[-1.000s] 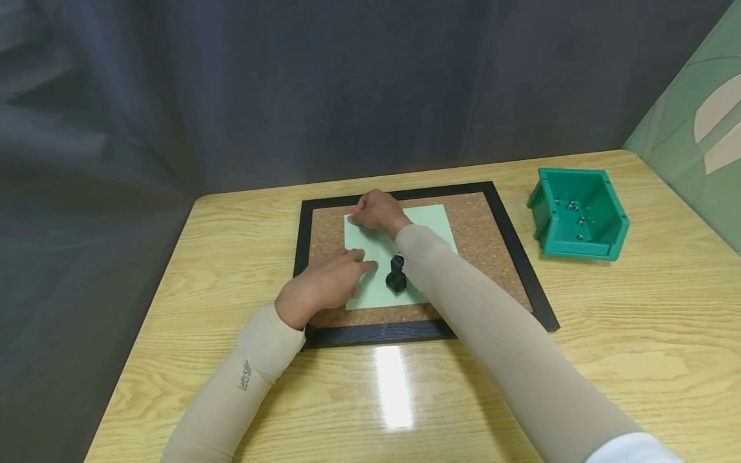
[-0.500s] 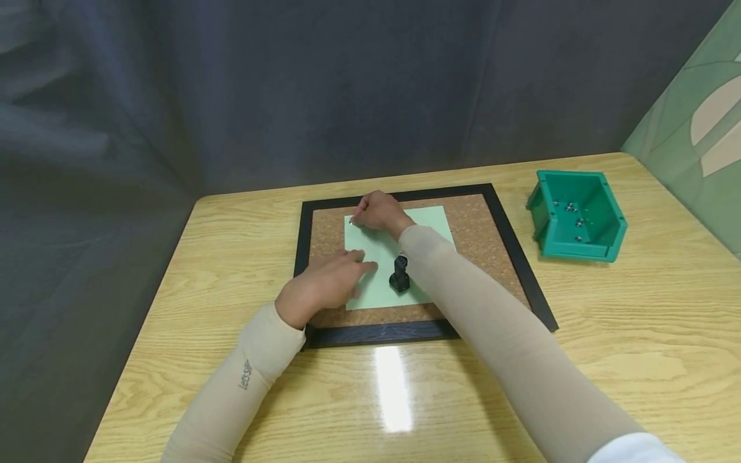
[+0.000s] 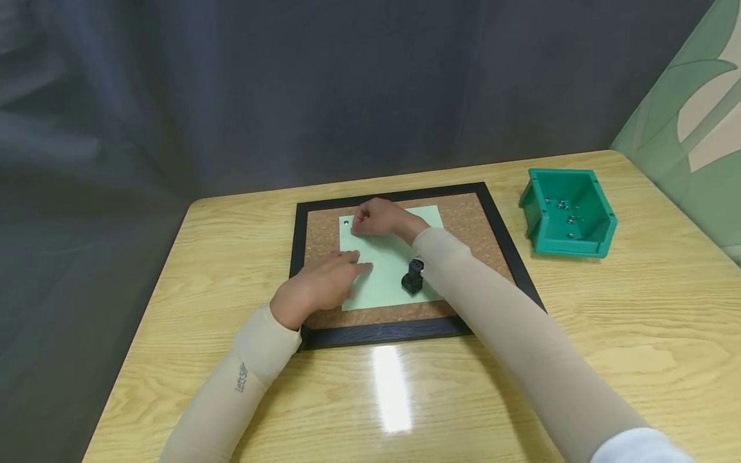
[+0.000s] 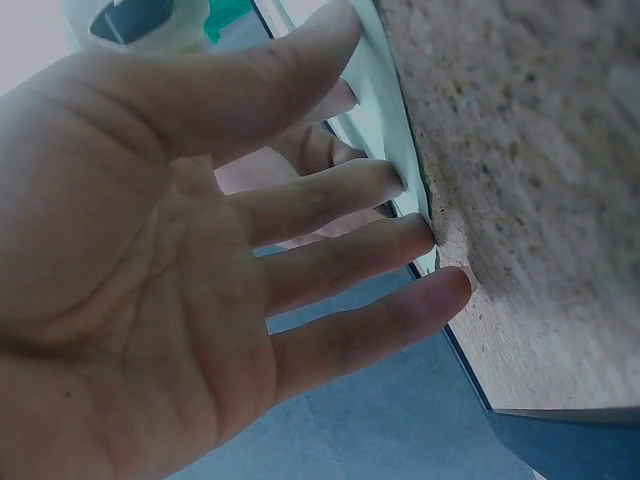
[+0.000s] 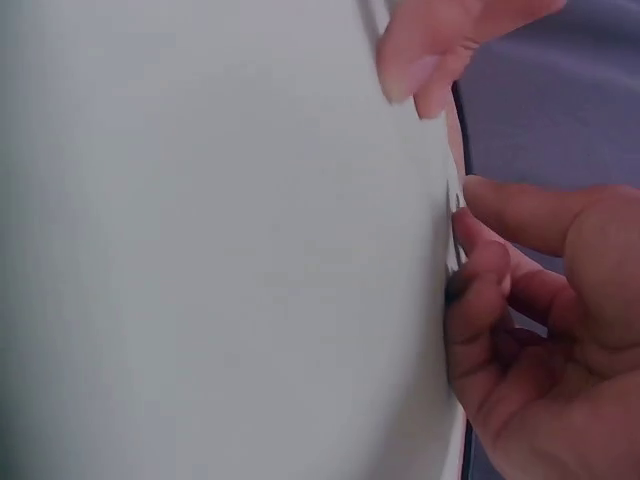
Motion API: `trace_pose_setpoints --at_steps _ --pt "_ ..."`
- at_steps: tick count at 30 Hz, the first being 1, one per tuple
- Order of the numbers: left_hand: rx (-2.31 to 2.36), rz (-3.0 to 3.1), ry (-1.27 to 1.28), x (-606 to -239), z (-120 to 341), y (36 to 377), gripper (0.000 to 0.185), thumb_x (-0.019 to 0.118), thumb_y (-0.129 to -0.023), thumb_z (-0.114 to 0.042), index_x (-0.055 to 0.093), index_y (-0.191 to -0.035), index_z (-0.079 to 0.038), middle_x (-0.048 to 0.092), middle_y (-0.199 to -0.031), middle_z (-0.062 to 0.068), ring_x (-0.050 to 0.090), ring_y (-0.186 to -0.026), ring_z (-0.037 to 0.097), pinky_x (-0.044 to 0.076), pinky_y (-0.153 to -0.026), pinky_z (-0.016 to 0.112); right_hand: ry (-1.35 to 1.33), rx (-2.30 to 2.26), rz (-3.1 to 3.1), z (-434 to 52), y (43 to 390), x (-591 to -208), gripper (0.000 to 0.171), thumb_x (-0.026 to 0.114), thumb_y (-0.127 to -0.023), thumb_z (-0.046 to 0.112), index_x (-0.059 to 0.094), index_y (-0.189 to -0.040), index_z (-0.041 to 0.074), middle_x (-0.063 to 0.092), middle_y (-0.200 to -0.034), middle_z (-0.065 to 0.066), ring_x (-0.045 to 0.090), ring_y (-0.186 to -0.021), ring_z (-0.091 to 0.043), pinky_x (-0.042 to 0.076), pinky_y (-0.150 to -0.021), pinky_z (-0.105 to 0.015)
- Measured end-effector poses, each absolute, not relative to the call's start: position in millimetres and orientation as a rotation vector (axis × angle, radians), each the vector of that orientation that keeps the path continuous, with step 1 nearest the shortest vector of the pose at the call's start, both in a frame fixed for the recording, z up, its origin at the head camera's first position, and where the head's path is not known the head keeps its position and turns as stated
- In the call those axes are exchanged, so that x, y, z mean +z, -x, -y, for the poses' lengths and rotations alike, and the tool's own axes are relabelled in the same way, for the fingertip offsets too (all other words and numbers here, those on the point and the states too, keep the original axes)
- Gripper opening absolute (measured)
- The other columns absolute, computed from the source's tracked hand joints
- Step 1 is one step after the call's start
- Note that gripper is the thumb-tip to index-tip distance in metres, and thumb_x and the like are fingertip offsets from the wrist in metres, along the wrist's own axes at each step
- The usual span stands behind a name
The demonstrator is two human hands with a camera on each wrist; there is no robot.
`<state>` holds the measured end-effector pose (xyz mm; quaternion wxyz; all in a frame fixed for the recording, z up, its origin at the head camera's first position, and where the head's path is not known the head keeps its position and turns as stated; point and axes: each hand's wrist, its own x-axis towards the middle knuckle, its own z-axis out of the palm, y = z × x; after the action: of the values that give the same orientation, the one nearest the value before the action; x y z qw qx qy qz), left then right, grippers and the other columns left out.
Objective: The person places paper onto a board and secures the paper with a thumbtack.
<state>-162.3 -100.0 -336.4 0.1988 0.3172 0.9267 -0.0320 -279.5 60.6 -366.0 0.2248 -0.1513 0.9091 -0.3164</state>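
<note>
Smooth pale-green paper (image 3: 389, 263) on a grainy, black-framed corkboard (image 3: 475, 222); left hand (image 3: 315, 287) flat, fingers extended, pressing its near-left edge; right hand (image 3: 379, 218) curled, empty, beside a round pin (image 3: 346, 222).

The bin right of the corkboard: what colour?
Teal green bin; it shows best in the head view.

From the head camera we cannot tell what the small round mark (image 3: 346, 222) at the green paper's (image 3: 382, 263) far left corner is. The right hand (image 3: 379, 217) curls over the paper's top edge, hiding whatever its fingertips touch. The right sleeve (image 3: 486, 302) covers the paper's right corner and part of the small black object (image 3: 413, 278). Small metal pieces in the green bin (image 3: 567, 212) are too tiny to identify. The right wrist view is a blur of pale paper (image 5: 220, 240); the left hand (image 4: 180, 250) fills its own view.
</note>
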Motion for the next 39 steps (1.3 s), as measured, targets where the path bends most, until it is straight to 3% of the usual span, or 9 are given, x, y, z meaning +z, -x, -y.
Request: trace_pose_setpoints --at_steps 8,15,20,25,28,33,39 --pt "-0.101 -2.576 -0.868 -334 99 162 0.061 0.066 -0.097 -0.02 0.041 -0.153 -0.021 0.033 -0.161 0.014 0.035 -0.147 0.037 0.035 -0.118 0.049 0.569 -0.776 -2.435 -89 258 -355 0.024 0.055 -0.102 0.033 0.067 -0.114 0.017 0.064 -0.102 -0.002 0.054 -0.084 -0.017 0.045 -0.077 -0.032" --pt "-0.098 -2.576 -0.844 -333 100 162 0.063 0.068 -0.096 -0.021 0.041 -0.153 -0.022 0.032 -0.162 0.012 0.034 -0.148 0.035 0.037 -0.117 0.049 0.78 -0.596 -2.398 -102 219 -336 0.034 0.053 -0.104 0.035 0.065 -0.129 0.015 0.065 -0.127 -0.004 0.062 -0.112 -0.02 0.051 -0.097 -0.043" --pt "-0.084 -2.57 -0.823 -334 97 162 0.062 0.066 -0.097 -0.021 0.041 -0.154 -0.023 0.031 -0.163 0.011 0.032 -0.149 0.034 0.035 -0.118 0.049 0.893 -0.503 -2.461 -117 192 -338 0.038 0.058 -0.102 0.033 0.063 -0.133 0.011 0.055 -0.141 -0.01 0.05 -0.135 -0.029 0.04 -0.113 -0.049" --pt "-0.073 -2.556 -0.8 -335 95 162 0.061 0.064 -0.098 -0.021 0.039 -0.154 -0.025 0.029 -0.164 0.009 0.03 -0.151 0.033 0.035 -0.118 0.051 0.942 -0.344 -2.472 -139 159 -337 0.054 0.061 -0.1 0.037 0.049 -0.147 0.013 0.039 -0.158 -0.008 0.035 -0.147 -0.031 0.035 -0.117 -0.051" --pt "-0.046 -2.566 -0.786 -334 96 163 0.062 0.066 -0.097 -0.023 0.041 -0.153 -0.026 0.03 -0.164 0.008 0.03 -0.15 0.033 0.036 -0.116 0.053 0.991 -0.264 -2.456 -152 143 -334 0.061 0.06 -0.1 0.04 0.041 -0.153 0.015 0.032 -0.162 -0.007 0.034 -0.149 -0.03 0.038 -0.116 -0.05" --pt "0.004 -2.592 -0.789 -335 98 166 0.064 0.071 -0.092 -0.027 0.045 -0.151 -0.028 0.035 -0.161 0.005 0.033 -0.149 0.031 0.037 -0.116 0.051 1.059 -0.166 -2.454 -168 126 -331 0.059 0.053 -0.103 0.041 0.038 -0.154 0.015 0.03 -0.163 -0.012 0.037 -0.147 -0.035 0.043 -0.11 -0.052" --pt "0.018 -2.634 -0.805 -337 103 167 0.065 0.076 -0.088 -0.028 0.05 -0.147 -0.029 0.042 -0.157 0.003 0.039 -0.146 0.028 0.043 -0.111 0.047 1.061 -0.169 -2.461 -173 119 -333 0.063 0.052 -0.103 0.04 0.032 -0.157 0.014 0.025 -0.165 -0.014 0.028 -0.15 -0.038 0.033 -0.116 -0.058"
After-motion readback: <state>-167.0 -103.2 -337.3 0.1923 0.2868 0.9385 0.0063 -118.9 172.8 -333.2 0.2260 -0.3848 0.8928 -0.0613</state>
